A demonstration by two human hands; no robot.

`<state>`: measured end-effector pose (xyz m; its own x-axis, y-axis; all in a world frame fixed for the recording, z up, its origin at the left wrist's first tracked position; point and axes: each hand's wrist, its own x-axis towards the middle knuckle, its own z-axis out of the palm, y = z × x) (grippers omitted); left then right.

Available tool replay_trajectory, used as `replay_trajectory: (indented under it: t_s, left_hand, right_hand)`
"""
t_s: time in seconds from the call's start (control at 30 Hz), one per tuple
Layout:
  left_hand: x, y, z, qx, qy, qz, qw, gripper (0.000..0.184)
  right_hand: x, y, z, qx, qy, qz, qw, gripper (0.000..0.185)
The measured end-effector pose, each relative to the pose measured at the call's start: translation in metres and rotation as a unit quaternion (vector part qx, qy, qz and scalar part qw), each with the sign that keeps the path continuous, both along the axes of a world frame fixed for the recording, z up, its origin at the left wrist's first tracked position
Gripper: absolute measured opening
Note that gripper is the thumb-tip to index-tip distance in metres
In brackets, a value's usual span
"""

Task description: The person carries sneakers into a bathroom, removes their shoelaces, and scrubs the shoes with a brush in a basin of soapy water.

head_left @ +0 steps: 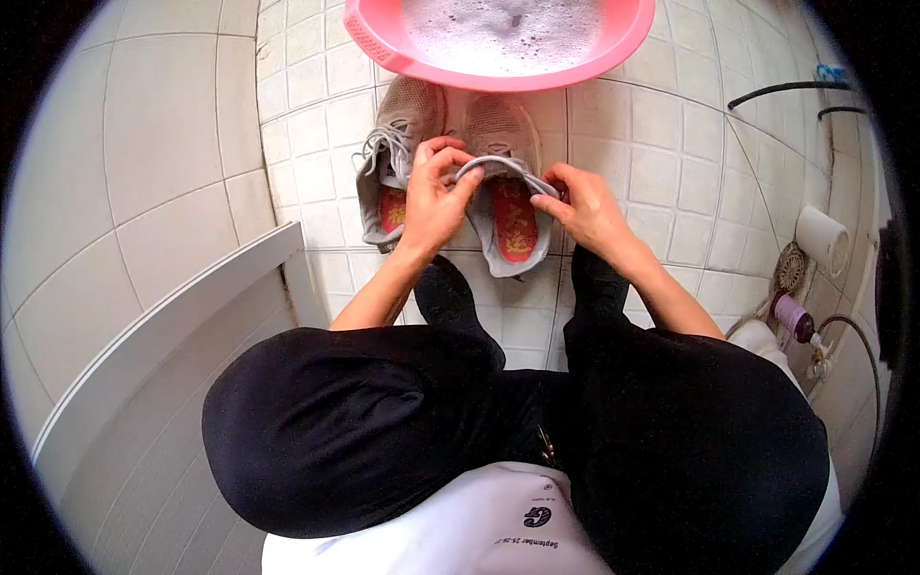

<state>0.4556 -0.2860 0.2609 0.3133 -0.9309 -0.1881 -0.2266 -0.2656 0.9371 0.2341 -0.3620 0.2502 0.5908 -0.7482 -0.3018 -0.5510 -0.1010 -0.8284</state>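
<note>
My left fingers [469, 179] and right fingers [565, 178] pinch the right shoe [512, 211]. Basin [508, 83] edge far, open floor [661, 177] right.

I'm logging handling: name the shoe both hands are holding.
The shoe on the right: the left hand and right hand pinch it at the opening; the shoe on the left sits ungripped.

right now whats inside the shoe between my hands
A red insole with yellow markings shows inside the shoe. Its toe end is covered, so anything there cannot be seen.
</note>
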Motion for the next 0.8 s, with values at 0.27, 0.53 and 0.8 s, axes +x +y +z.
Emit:
replay_trajectory:
  t_s: [0.27, 0.53, 0.8]
  left_hand:
    - [-0.013, -0.005, 0.005, -0.052, -0.071, -0.097, 0.991, 0.012]
    - [-0.009, 0.017, -0.006, -0.039, -0.258, -0.139, 0.955, 0.063]
    - [0.007, 0.023, 0.007, -0.014, -0.219, -0.191, 0.957, 0.042]
  right_hand:
    - [0.02, 0.0, 0.033, -0.21, 0.019, 0.008, 0.978, 0.029]
    - [0.021, -0.017, 0.008, -0.164, -0.069, 0.061, 0.982, 0.018]
    - [-0.001, -0.016, 0.029, 0.08, -0.133, -0.003, 0.988, 0.022]
